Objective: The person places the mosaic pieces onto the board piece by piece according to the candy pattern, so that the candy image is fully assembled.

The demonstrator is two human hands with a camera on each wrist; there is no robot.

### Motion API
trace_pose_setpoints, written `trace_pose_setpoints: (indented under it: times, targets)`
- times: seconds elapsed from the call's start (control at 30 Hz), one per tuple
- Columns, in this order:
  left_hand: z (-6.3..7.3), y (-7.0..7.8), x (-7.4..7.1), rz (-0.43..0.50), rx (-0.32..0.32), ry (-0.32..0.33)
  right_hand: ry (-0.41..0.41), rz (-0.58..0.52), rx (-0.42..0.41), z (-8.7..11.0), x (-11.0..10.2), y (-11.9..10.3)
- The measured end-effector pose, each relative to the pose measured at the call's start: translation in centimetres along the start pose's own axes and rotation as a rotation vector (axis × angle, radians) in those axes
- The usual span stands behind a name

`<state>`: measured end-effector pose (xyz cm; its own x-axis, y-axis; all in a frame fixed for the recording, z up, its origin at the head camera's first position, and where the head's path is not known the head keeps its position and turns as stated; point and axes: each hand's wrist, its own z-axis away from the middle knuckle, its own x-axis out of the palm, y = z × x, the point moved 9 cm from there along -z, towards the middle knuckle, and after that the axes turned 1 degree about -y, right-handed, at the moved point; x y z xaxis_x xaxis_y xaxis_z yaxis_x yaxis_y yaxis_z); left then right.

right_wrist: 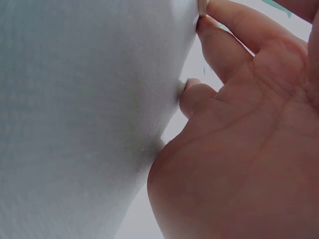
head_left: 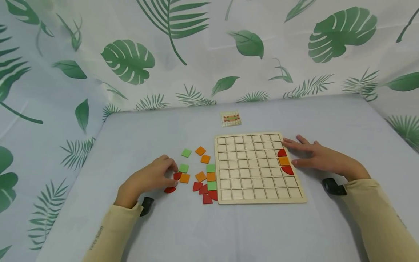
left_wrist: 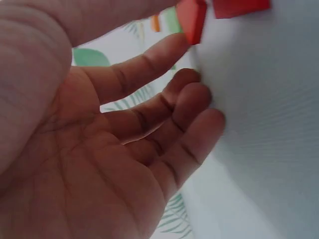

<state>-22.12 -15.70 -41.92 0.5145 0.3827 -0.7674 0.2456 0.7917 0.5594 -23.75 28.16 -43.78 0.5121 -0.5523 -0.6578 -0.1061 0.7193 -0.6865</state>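
Note:
My left hand (head_left: 148, 178) is at the left of the loose tiles and pinches a red tile (head_left: 177, 176) between thumb and index finger. In the left wrist view that red tile (left_wrist: 192, 21) stands at the index fingertip, and the other fingers curl loosely. Just below the thumb lies another red tile (head_left: 170, 190). My right hand (head_left: 322, 160) lies with fingers extended at the right edge of a wooden grid board (head_left: 248, 167). Near that edge, an orange square (head_left: 284, 161) sits in the grid between two red rounded tiles (head_left: 282, 153).
Between left hand and board lie several loose tiles: green squares (head_left: 184, 168), orange squares (head_left: 205, 159) and red pieces (head_left: 207, 199). Some touch or overlap the board's left edge. Behind the board is a small pattern card (head_left: 231, 118). A leaf-print cloth (head_left: 196, 76) hangs behind the table.

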Motion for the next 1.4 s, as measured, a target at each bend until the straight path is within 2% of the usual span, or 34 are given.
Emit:
trace_pose_setpoints:
  times: [0.13,0.33,0.5,0.67,0.73,0.83,0.97,1.13,1.23,1.4]
  targets:
    - [-0.2,0.3,0.2,-0.047,-0.023,0.0,0.001,0.0,-0.002,0.1,0.1,-0.1]
    - [-0.1,0.5,0.1,-0.07,-0.052,0.016,0.005,0.012,0.001,0.4,-0.2,-0.2]
    - [-0.1,0.3,-0.6,-0.059,0.006,0.06,0.009,0.01,0.008,0.3,-0.4,-0.4]
    - [-0.3,-0.7,-1.7,-0.03,0.043,0.11,0.006,-0.001,-0.002,0.3,-0.4,-0.6]
    - [-0.5,-1.2,-2.2,0.003,0.031,0.134,0.008,-0.005,-0.008,0.3,-0.4,-0.7]
    - [-0.9,-1.8,-2.9,0.101,-0.006,0.163,0.01,-0.013,0.02,0.4,-0.3,-0.4]
    - [-1.5,-1.7,-3.6,0.24,-0.03,0.227,0.01,-0.016,0.059,0.5,-0.2,0.2]
    - [-2.1,0.0,-4.9,0.335,0.067,0.358,0.014,-0.013,0.049,0.5,-0.1,0.1]
    - [-2.6,1.3,-5.3,0.426,0.141,0.382,0.017,-0.006,0.045,0.5,-0.1,0.0]
    - [-3.5,3.4,-5.7,0.638,0.227,0.411,0.018,-0.006,0.042,0.4,-0.1,0.0]
